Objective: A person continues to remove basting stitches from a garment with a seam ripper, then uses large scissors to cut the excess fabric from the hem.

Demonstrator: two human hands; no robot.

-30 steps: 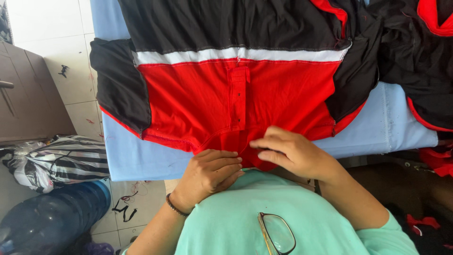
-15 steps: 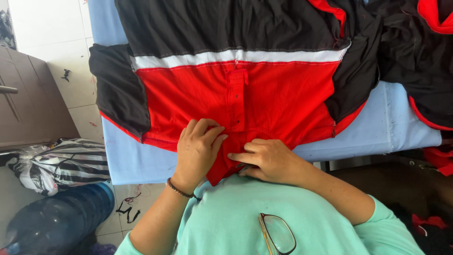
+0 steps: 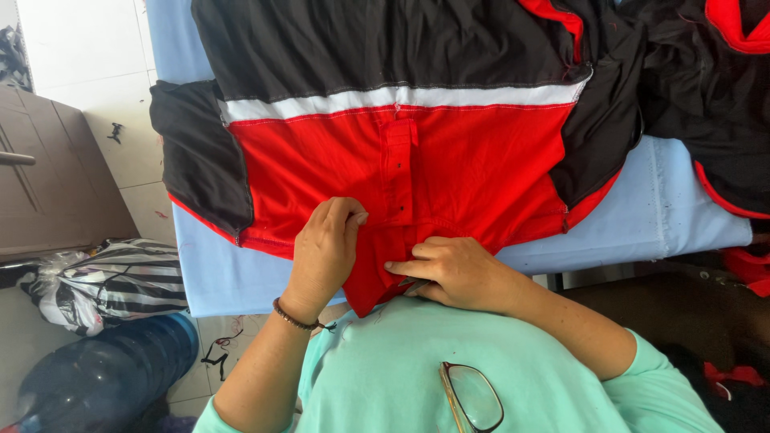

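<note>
Left hand [image 3: 325, 248] lies palm-down on the red front of the polo shirt [image 3: 449, 172], fingers curled, tips pinching fabric beside the button placket [image 3: 399, 172]; whether it truly grips a fold, cannot tell. Right hand [image 3: 451, 271] at 3 o'clock of the left, just beside it, fingers bent and pressing the collar end of the shirt, something small and dark under the fingertips, too hidden to name. Shirt spread flat on the light blue padded board [image 3: 650, 216], collar end toward the person at 6 o'clock, black lower half with white stripe [image 3: 401, 99] toward 12. More black-and-red garments [image 3: 706, 96] heaped at 2 o'clock, overlapping the shirt's sleeve. Eyeglasses [image 3: 473, 398] hang on the mint top at 6. Striped bag [image 3: 112, 281] on the floor at 9, blue water jug [image 3: 104, 373] at 8, wooden cabinet [image 3: 48, 184] at 10.
</note>
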